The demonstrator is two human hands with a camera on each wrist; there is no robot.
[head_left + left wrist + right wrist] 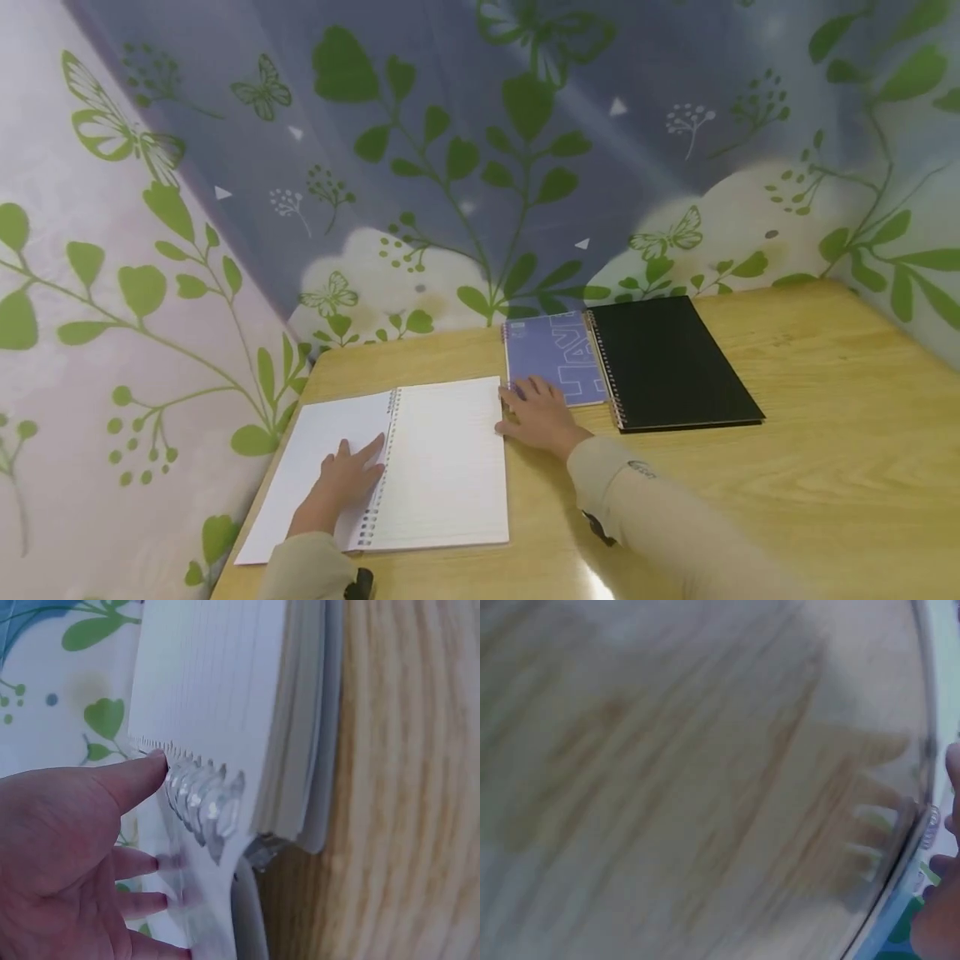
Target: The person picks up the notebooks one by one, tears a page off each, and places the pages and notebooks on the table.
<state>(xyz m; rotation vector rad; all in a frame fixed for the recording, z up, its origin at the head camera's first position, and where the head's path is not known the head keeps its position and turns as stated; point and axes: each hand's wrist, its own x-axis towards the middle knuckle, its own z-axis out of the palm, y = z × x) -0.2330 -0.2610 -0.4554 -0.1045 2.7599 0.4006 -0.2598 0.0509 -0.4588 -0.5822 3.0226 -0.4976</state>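
A spiral notebook (450,467) lies open on the wooden table, its lined right page facing up. My left hand (343,482) rests with spread fingers on the blank left side, close to the spiral binding (202,799). In the left wrist view, the thumb reaches the coils while the other fingers lie on the white sheet. At the notebook's upper right edge is my right hand (543,417), fingers extended and fingertips by the lower left corner of a blue notebook (551,354). The right wrist view shows only part of this hand (939,900) at its right border.
A black-covered spiral notebook (671,362) lies directly right of the blue one. The wooden table (847,433) extends to the right. Leaf- and butterfly-patterned curtains (420,167) rise behind the table and on its left.
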